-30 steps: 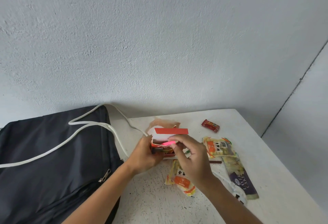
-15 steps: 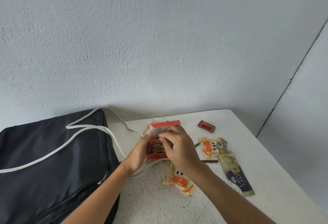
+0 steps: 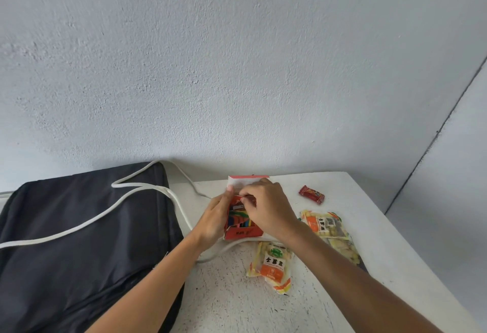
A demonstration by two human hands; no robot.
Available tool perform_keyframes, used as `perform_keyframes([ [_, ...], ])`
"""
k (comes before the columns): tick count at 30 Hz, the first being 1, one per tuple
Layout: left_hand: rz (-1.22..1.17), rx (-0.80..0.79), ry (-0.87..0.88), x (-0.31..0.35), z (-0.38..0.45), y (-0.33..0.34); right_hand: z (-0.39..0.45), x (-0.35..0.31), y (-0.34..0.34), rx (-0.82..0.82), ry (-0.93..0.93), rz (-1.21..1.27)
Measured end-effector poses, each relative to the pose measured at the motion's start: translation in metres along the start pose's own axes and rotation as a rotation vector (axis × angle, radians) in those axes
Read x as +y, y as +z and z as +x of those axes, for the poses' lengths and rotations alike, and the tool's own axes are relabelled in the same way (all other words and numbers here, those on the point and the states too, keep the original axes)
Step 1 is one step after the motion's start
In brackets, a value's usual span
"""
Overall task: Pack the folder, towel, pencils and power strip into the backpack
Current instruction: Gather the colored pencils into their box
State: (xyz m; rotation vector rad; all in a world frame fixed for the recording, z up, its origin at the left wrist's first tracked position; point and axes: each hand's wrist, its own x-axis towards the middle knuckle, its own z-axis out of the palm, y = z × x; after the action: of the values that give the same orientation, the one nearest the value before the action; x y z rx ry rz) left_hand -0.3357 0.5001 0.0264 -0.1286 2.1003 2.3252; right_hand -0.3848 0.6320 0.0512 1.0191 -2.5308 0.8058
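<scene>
While the left hand (image 3: 213,223) is gripping the pencil box (image 3: 241,220) by its left side, fingers curled round the card, the right hand (image 3: 268,207) is pinching at the box's open mouth, where the white flap with its red edge is standing up. Whether those fingertips are closing on a pencil or on the inner lip of the card is hard to make out. The box is sitting near the middle of the white table (image 3: 350,185), towards its far edge, just beside the black backpack (image 3: 79,227) that is covering the table's left side.

Judging by its look, the box is going to handle as a light, thin card shell that dents easily, and the loose coloured pencils (image 3: 241,223) showing through its window could slide out while the flap is up. Taking it across both long sides with the flap shut seems safest.

A white cord (image 3: 87,223), possibly the power strip's, is trailing over the backpack and under the forearms; the strip itself is not showing. Folder and towel are not showing either, and the backpack's opening is cut off at the lower left. Snack packets (image 3: 271,264) and a red sweet (image 3: 311,194) are lying towards the right edge.
</scene>
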Motion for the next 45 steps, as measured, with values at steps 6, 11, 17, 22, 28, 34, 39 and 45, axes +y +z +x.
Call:
perform_keyframes([
  [6,0.006,0.025,-0.009,0.006,-0.004,0.005,-0.001,-0.004,-0.007,-0.025,0.069,-0.072],
  [11,-0.248,-0.029,-0.117,0.006,-0.011,0.011,-0.003,-0.011,-0.022,-0.121,0.139,0.001],
  [17,-0.588,-0.227,-0.260,0.006,-0.031,0.017,-0.010,-0.020,-0.038,-0.211,0.253,0.291],
  [22,-0.516,-0.233,-0.286,0.001,-0.034,0.026,-0.019,-0.018,-0.054,-0.372,0.229,0.170],
  [28,-0.346,-0.126,-0.232,-0.001,-0.044,0.022,-0.029,0.005,-0.071,0.148,0.326,0.541],
  [34,-0.226,-0.008,-0.273,-0.014,-0.057,0.015,-0.065,0.076,-0.031,-0.212,0.467,-0.070],
  [39,-0.184,0.051,-0.315,-0.018,-0.066,0.019,-0.091,0.089,-0.001,-0.292,0.318,-0.389],
  [45,-0.255,0.125,-0.391,-0.024,-0.071,0.016,-0.097,0.093,0.007,-0.142,0.230,-0.369],
])
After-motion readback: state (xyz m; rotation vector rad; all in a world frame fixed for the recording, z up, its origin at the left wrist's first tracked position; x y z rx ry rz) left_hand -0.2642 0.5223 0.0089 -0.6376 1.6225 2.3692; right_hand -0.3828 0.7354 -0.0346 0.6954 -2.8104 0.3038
